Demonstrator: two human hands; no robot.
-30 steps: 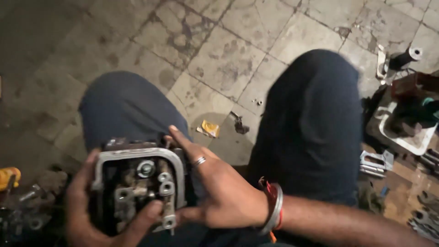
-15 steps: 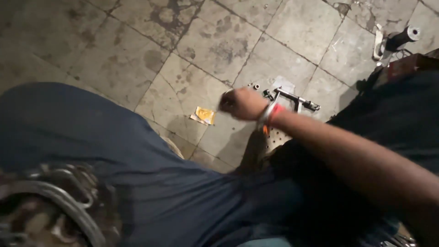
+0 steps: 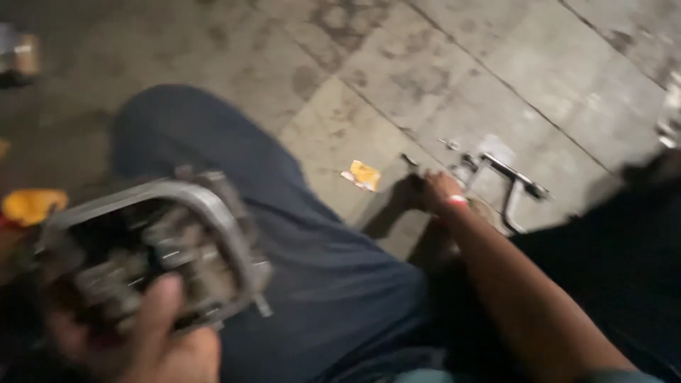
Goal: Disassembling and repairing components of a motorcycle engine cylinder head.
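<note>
Holding the metal engine part [image 3: 152, 245] on my lap, my left hand [image 3: 152, 333] clamped around it, I reach my right hand [image 3: 434, 191] to the floor [image 3: 496, 64]; its grip is unclear. Next needs careful fingers on something small there.

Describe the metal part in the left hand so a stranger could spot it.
Start at the blue-trousered thigh. At its left, the left hand grips a grey engine part. Unlike the thin bent rod on the floor, it is a bulky rounded frame packed with small fittings.
</note>
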